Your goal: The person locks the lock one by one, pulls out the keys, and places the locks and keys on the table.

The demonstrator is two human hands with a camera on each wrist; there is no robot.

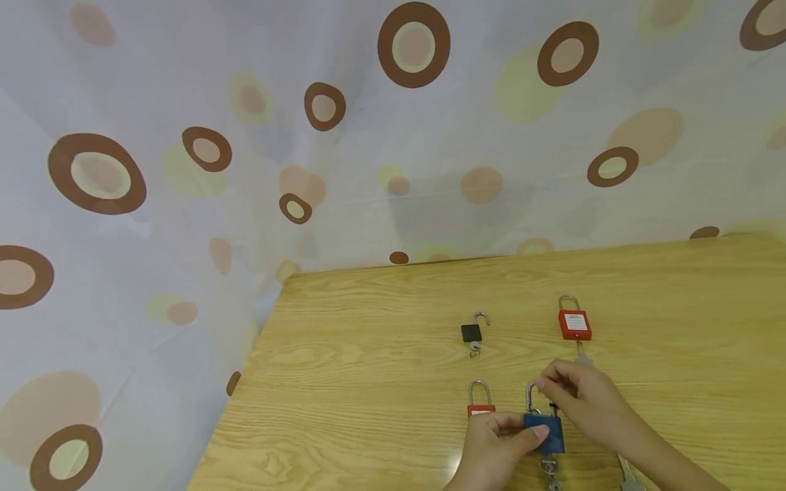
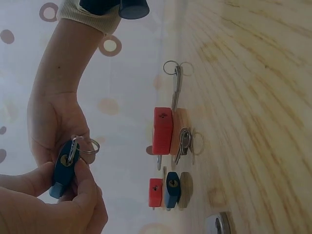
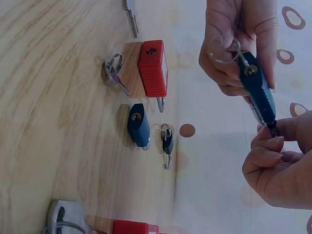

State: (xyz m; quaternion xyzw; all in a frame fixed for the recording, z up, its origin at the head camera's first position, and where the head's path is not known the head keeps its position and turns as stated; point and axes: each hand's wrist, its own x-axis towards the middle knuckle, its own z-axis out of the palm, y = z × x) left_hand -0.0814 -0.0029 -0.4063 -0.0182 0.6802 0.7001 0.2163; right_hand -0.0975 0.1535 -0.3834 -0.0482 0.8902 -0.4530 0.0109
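Observation:
My left hand (image 1: 491, 447) grips a blue padlock (image 1: 550, 436) by its body, thumb across the front. Above it, my right hand (image 1: 586, 402) pinches the metal shackle, which stands up from the body. A key (image 2: 72, 150) sits in the keyhole at the padlock's bottom, with a ring (image 3: 224, 48) hanging from it. Both hands hold the lock above the wooden table. Just behind my left hand lies a red padlock (image 1: 481, 409), partly covered. A second blue padlock (image 3: 139, 127) rests on the table in both wrist views.
Farther back lie a black padlock (image 1: 471, 333) with its shackle swung open and a red padlock (image 1: 574, 325). A key (image 1: 583, 356) lies near my right hand, another (image 1: 630, 483) under that forearm. A dotted curtain (image 1: 344, 225) borders the wooden table (image 1: 356, 341).

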